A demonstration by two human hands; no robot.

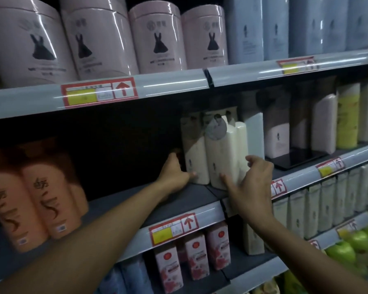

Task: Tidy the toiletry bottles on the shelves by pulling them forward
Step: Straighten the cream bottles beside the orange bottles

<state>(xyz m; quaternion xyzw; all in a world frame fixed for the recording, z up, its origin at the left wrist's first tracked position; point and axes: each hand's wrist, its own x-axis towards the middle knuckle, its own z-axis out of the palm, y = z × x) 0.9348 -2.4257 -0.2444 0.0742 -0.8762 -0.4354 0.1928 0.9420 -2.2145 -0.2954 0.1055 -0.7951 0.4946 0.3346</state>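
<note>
- Partway: cream plastic twin-pack bottles [223, 153] gripped low by right hand [250, 185], near middle shelf [179, 200] front edge.
- Neighbouring cream bottle [194, 153] clasped by left hand [174, 172], fingers curled behind.
- Left to pull forward: pale bottles [274, 134] farther right, set back.

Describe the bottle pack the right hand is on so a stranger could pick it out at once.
Middle shelf, just right of the dark gap. Two cream packs stand side by side; it is the right-hand cream pack, which the right hand holds. Only it has a round grey sticker near its top.
</note>
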